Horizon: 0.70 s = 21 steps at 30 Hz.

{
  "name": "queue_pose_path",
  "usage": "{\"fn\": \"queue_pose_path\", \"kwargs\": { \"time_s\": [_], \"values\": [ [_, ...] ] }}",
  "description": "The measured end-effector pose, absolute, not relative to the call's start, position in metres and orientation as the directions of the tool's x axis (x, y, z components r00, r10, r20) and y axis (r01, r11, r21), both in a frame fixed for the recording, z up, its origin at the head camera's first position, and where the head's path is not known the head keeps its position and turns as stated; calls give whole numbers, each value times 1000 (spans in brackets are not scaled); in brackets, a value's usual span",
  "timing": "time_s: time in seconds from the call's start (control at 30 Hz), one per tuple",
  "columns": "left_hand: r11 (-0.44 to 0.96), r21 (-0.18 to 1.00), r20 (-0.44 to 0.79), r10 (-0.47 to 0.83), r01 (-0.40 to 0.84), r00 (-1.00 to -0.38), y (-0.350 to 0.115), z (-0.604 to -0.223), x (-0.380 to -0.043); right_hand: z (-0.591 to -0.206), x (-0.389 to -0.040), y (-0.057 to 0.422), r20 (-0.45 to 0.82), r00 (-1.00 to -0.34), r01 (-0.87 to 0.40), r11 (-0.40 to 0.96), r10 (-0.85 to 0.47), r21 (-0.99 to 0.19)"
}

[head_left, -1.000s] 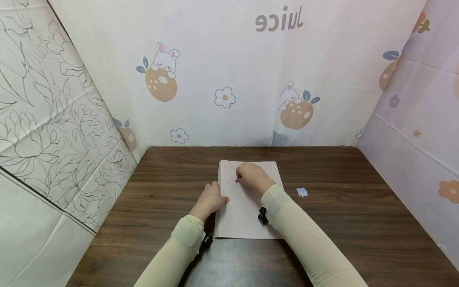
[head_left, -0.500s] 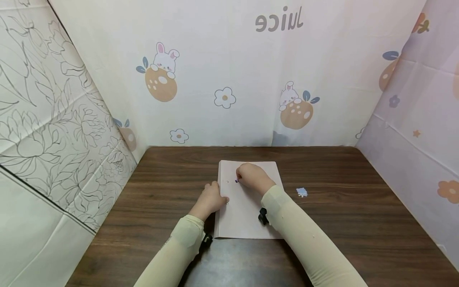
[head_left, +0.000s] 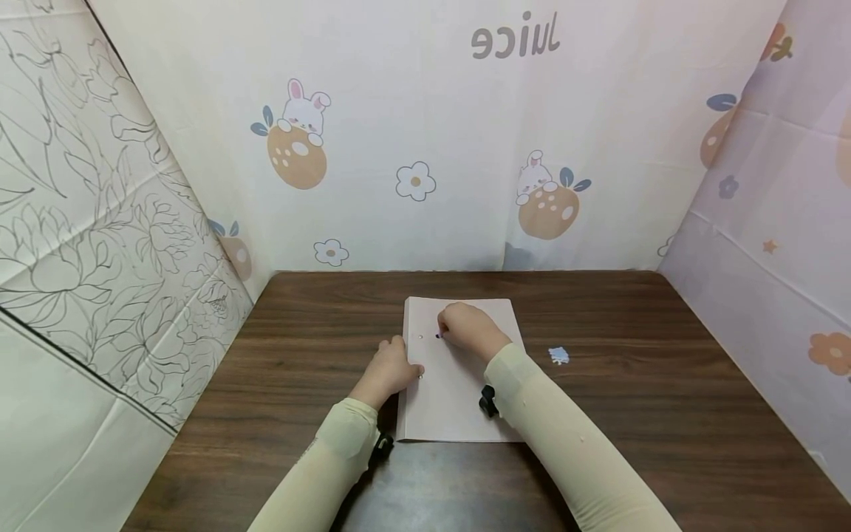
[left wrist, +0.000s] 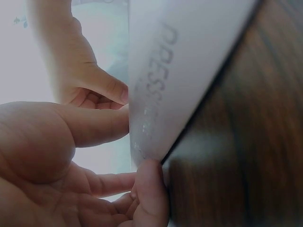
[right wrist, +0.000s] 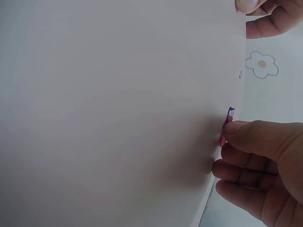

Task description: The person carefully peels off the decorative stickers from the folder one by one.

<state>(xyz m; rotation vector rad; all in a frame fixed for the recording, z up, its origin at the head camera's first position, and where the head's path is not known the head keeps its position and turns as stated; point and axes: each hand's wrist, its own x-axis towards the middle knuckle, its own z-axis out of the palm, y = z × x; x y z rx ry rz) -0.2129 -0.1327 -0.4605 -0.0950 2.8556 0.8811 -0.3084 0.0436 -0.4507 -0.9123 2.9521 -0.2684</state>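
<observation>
A white folder (head_left: 452,414) lies flat on the table, with grey printed letters on its spine (left wrist: 184,61). My left hand (head_left: 388,369) grips its left edge, thumb over the cover and fingers against the spine. Above the cover, my right hand (head_left: 470,330) pinches a small pink and blue piece (right wrist: 230,113) between thumb and index finger, close to the upper part of the cover. That piece shows nearly edge-on in the right wrist view, and only a dark purple bit of it in the head view.
To the right of the folder, a small light blue cutout (head_left: 559,356) lies on the dark wooden table (head_left: 631,399). A shiny round rivet (head_left: 420,337) sits on the cover near the spine. Printed curtains (head_left: 419,111) hang behind and at both sides.
Both hands and the folder keep nearly the same places. The purple bit at the right fingertips shows slightly less than before.
</observation>
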Motion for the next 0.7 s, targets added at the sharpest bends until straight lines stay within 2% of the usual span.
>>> {"fn": "queue_pose_path", "kwargs": {
  "time_s": [0.7],
  "values": [
    [829, 548, -175, -16, -111, -984, -133, -461, -213, -454, -309, 47, 1, -833, -543, 816, -554, -198]
  ]
}}
